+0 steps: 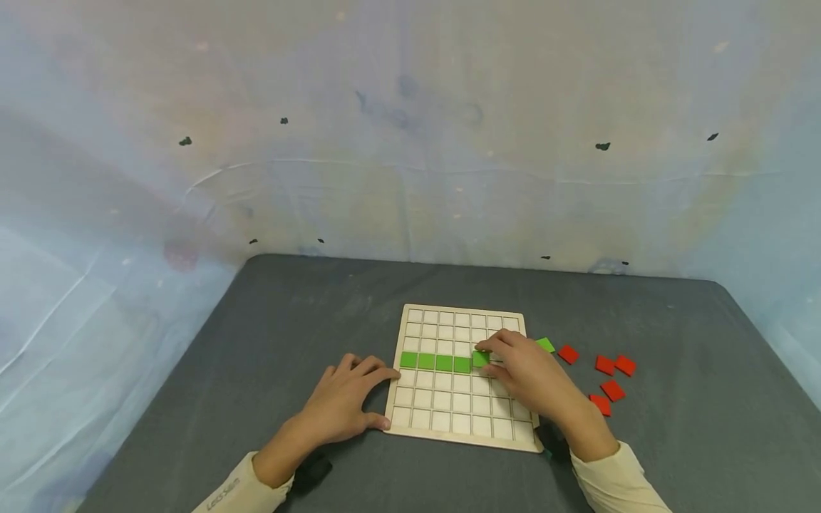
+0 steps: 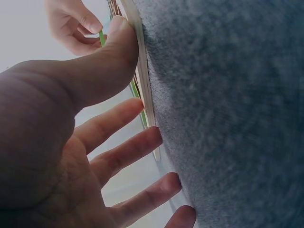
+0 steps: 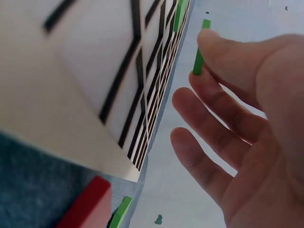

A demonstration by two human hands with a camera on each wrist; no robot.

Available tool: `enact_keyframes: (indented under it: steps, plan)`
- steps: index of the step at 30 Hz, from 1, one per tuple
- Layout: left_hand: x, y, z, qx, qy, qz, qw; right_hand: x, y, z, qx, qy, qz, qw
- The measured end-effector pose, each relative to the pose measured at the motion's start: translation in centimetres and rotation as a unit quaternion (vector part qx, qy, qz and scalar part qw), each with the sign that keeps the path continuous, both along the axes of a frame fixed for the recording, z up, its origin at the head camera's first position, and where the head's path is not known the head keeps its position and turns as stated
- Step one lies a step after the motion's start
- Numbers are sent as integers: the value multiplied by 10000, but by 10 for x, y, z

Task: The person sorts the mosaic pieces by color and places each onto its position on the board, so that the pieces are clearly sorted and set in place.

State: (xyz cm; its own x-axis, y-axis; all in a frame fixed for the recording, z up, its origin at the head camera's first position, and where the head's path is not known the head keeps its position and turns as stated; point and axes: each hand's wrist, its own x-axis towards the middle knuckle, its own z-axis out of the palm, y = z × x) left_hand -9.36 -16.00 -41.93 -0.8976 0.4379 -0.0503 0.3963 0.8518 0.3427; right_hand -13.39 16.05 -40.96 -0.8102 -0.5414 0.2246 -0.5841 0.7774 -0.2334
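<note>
1. From my remote seat I see a small green tile (image 1: 480, 358) held just above a gridded board, beside the right end of a row of green tiles
2. The right hand (image 1: 531, 370) pinches that tile between thumb and index finger; in its wrist view I see the other fingers slightly bent and apart
3. Below it lies the pale wooden board (image 1: 462, 439), where four green tiles (image 1: 444, 363) fill neighbouring squares from the left edge
4. The left hand (image 1: 343, 402) has its fingers spread, its thumb on the board's near left corner
5. Right of the board I find one loose green tile (image 1: 545, 345) and five red tiles (image 1: 612, 390)
6. Everything rests on a dark grey table (image 1: 321, 299), before a pale mottled backdrop (image 1: 410, 142)
</note>
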Motion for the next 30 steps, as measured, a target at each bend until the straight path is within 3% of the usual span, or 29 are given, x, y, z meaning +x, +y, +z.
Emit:
enact_keyframes:
  steps: [30]
  plan:
    - [-2,4,3,59,54,-55,10000,-3,3,-5,355,-36,-5,9994]
